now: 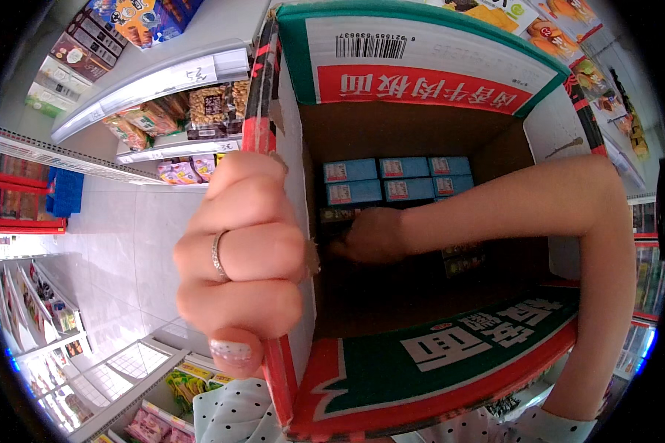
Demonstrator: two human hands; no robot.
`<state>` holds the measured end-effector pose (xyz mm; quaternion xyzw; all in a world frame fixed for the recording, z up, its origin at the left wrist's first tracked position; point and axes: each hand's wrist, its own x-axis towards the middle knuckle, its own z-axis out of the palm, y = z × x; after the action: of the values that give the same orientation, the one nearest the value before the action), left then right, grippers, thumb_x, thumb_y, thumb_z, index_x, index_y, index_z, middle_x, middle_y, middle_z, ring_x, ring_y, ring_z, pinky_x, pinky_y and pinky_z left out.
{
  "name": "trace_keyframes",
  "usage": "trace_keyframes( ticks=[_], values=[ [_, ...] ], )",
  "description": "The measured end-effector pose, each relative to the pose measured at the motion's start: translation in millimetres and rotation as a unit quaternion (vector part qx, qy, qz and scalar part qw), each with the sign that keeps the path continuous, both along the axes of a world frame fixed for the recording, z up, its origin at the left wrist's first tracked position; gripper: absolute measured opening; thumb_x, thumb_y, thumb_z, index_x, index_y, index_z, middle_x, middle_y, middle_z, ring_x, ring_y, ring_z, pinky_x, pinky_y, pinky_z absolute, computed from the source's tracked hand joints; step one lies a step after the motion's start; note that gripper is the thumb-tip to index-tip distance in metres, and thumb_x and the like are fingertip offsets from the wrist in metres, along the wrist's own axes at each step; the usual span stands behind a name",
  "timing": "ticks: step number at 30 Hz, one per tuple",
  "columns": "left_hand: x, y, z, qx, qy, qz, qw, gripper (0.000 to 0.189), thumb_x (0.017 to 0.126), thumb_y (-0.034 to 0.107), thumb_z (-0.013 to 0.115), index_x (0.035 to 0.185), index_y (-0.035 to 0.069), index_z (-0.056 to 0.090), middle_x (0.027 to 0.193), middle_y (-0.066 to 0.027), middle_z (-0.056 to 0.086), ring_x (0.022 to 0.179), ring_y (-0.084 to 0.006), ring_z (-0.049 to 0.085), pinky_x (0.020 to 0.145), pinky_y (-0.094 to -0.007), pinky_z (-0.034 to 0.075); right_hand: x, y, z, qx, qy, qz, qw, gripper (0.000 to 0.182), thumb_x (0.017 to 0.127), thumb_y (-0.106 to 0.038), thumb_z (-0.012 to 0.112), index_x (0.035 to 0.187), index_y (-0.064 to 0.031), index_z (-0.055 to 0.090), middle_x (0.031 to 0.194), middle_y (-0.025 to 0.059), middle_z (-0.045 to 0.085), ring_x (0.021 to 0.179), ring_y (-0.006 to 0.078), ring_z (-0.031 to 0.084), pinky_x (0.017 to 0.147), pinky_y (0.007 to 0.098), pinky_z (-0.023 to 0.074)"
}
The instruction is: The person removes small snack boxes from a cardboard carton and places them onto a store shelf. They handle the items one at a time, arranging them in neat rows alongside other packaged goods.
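Note:
A deep cardboard carton [388, 130] printed red, green and white stands open before me, its flaps raised and bearing writing. My left hand [244, 260], with a ring on one finger, is curled over the carton's left edge and grips it. My right hand [374, 235] reaches down inside the carton, its arm crossing over the right side. Near its fingers lies a dark small box [338, 215]; shadow hides whether they hold anything. Several light-blue small boxes [404, 169] sit in two rows beyond that hand. More dark small boxes [464, 263] are partly hidden below my forearm.
Shop shelves [160, 83] with price strips and packaged snacks [208, 108] stand close on the left. Pale tiled floor [116, 238] shows beyond them. A blue bin [66, 191] is farther left. Bright food packages [559, 33] line the upper right. A low display [149, 423] holds packets at lower left.

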<state>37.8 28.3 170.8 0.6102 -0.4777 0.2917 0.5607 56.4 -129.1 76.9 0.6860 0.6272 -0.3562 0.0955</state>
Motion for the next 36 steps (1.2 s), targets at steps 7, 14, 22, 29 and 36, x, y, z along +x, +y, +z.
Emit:
trace_keyframes(
  ticks=[7,14,22,29,36],
  values=[
    [-1.2,-1.1,-0.2,-0.003,-0.014,-0.004,1.000,0.055,0.092,0.037,0.020,0.049,0.014,0.044,0.048,-0.0006,0.048,0.049,-0.0151,0.038,0.061,-0.0382,0.029,0.5,1.6,-1.4,-0.036,0.014,-0.038,0.999,0.039,0.086,-0.024,0.051,0.113,0.0033,0.048,0.095,0.0207,0.062,0.086,0.0308,0.063,0.072,0.0389,0.0517],
    [-3.7,-1.5,-0.5,-0.017,-0.012,0.002,1.000,0.055,0.092,0.037,0.020,0.048,0.013,0.043,0.048,-0.0005,0.048,0.048,-0.0152,0.038,0.061,-0.0383,0.029,-10.0,-0.7,-13.4,-0.073,0.060,-0.015,0.995,0.033,0.078,-0.027,0.061,0.100,-0.0017,0.060,0.100,0.0183,0.062,0.089,0.0304,0.062,0.076,0.0384,0.0505],
    [11.2,-18.3,-0.6,-0.101,-0.018,-0.004,0.995,0.045,0.088,0.027,0.033,0.047,0.007,0.031,0.047,-0.0041,0.037,0.044,-0.0177,0.028,0.048,-0.0344,0.025,109.4,30.6,96.5,-0.320,0.222,-0.057,0.919,0.048,0.066,-0.034,0.074,0.096,0.0015,0.063,0.094,0.0137,0.063,0.080,0.0228,0.062,0.063,0.0304,0.0533],
    [19.2,-23.2,-3.7,-0.139,-0.002,0.041,0.989,0.046,0.087,0.027,0.035,0.046,0.006,0.031,0.045,-0.0040,0.034,0.043,-0.0179,0.027,0.048,-0.0341,0.024,160.0,-3.0,214.2,-0.193,0.126,-0.132,0.964,0.049,0.069,-0.019,0.075,0.107,0.0043,0.054,0.093,0.0116,0.065,0.081,0.0146,0.062,0.069,0.0259,0.0494],
    [17.0,-30.3,2.3,-0.139,0.084,0.063,0.985,0.051,0.086,0.033,0.039,0.044,0.005,0.029,0.047,-0.0046,0.034,0.051,-0.0206,0.031,0.054,-0.0332,0.028,198.6,-97.0,276.0,0.151,0.230,-0.376,0.885,0.052,0.072,-0.007,0.073,0.116,0.0046,0.047,0.101,0.0129,0.063,0.082,0.0140,0.061,0.069,0.0216,0.0500]
  ],
)
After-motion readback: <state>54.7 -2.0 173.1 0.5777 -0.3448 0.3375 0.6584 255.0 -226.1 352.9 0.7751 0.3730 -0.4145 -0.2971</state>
